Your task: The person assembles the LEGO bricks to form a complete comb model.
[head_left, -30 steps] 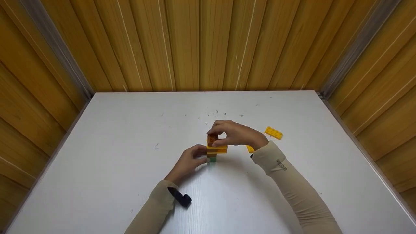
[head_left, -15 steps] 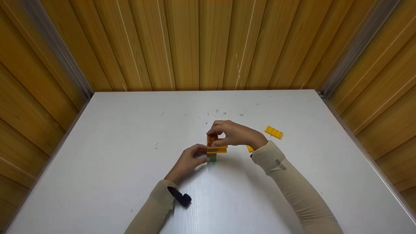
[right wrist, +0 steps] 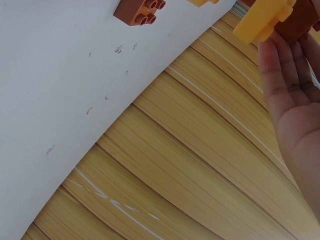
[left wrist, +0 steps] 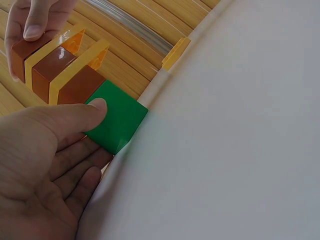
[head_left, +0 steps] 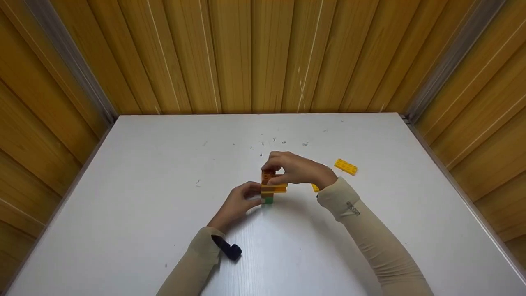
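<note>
A tower of studded toy building bricks stands upright on the white table. Its base is a green brick (left wrist: 117, 116); brown bricks (left wrist: 82, 85) and overhanging yellow plates (left wrist: 62, 80) alternate above it. My left hand (head_left: 238, 203) grips the base from the left, thumb lying across the green face. From above, my right hand (head_left: 298, 168) holds the top brown brick (head_left: 268, 176) between thumb and fingers. In the right wrist view, the right hand's fingers lie along that brick beside a yellow plate (right wrist: 260, 20).
A loose yellow plate (head_left: 346, 166) lies right of the tower, and a second yellow piece (head_left: 315, 188) is mostly covered by the right wrist. Another brown brick (right wrist: 137, 12) shows against the table in the right wrist view. Wood-patterned walls (head_left: 254, 57) border the table.
</note>
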Demonstrator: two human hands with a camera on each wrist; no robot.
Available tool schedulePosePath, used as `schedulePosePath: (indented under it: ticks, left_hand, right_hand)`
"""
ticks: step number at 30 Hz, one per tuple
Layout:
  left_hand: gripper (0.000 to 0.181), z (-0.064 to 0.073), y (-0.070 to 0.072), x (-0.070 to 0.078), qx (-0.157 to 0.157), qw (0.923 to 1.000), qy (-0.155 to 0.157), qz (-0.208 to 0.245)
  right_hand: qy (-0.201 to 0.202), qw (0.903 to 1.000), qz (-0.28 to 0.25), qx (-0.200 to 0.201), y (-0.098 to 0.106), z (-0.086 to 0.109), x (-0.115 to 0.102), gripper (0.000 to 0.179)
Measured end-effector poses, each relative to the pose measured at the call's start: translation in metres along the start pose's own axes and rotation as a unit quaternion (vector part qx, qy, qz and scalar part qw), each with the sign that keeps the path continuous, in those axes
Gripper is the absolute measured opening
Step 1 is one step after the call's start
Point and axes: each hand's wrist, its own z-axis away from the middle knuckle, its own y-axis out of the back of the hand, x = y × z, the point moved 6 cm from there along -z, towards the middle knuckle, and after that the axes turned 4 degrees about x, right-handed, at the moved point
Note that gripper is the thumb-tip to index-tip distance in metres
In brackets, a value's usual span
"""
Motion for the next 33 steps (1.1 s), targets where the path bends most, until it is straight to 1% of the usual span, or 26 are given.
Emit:
schedulePosePath:
  ticks: [9,10,11,15,17,18,19,27,33]
  left_hand:
    - [0.037,-0.0005,0.0011,0.0008,0.001,1.0000,-0.003,0.002]
    - [0.037,-0.0004,0.0012,0.0009,0.002,1.0000,-0.006,0.004]
    - [0.037,0.0013,0.0016,0.0048,0.002,1.0000,-0.007,0.005]
    - [0.036,0.0014,0.0025,0.0051,0.002,0.9999,-0.013,0.007]
    - [0.036,0.0011,0.0029,0.0048,0.003,0.9999,-0.011,0.004]
    - [0.036,-0.0007,0.0029,0.0005,0.003,0.9999,-0.010,0.003]
    - [0.036,-0.0008,0.0030,-0.0001,0.004,1.0000,-0.008,0.003]
    - [0.036,-0.0004,0.0029,0.0003,0.007,0.9999,-0.001,0.008]
    - [0.036,0.0001,0.0008,0.0003,0.000,1.0000,0.001,0.010]
  right_hand:
    - [-0.006,0.9999,-0.011,-0.001,-0.0008,-0.0018,0.0010,0.029]
    - [-0.008,0.9999,-0.009,-0.001,-0.0010,-0.0021,0.0012,0.029]
    - [-0.009,0.9999,-0.007,-0.001,-0.0010,-0.0023,0.0010,0.029]
    - [-0.013,0.9999,0.003,-0.002,-0.0010,-0.0039,0.0004,0.029]
    - [-0.015,0.9999,0.006,-0.004,-0.0015,-0.0049,0.0007,0.029]
    - [-0.017,0.9998,0.007,-0.006,-0.0018,-0.0054,0.0009,0.029]
    - [-0.019,0.9998,0.007,-0.008,-0.0021,-0.0057,0.0011,0.029]
    - [-0.031,0.9995,-0.005,-0.010,-0.0023,-0.0048,0.0021,0.028]
    - [-0.051,0.9985,-0.008,-0.016,-0.0029,-0.0030,0.0043,0.031]
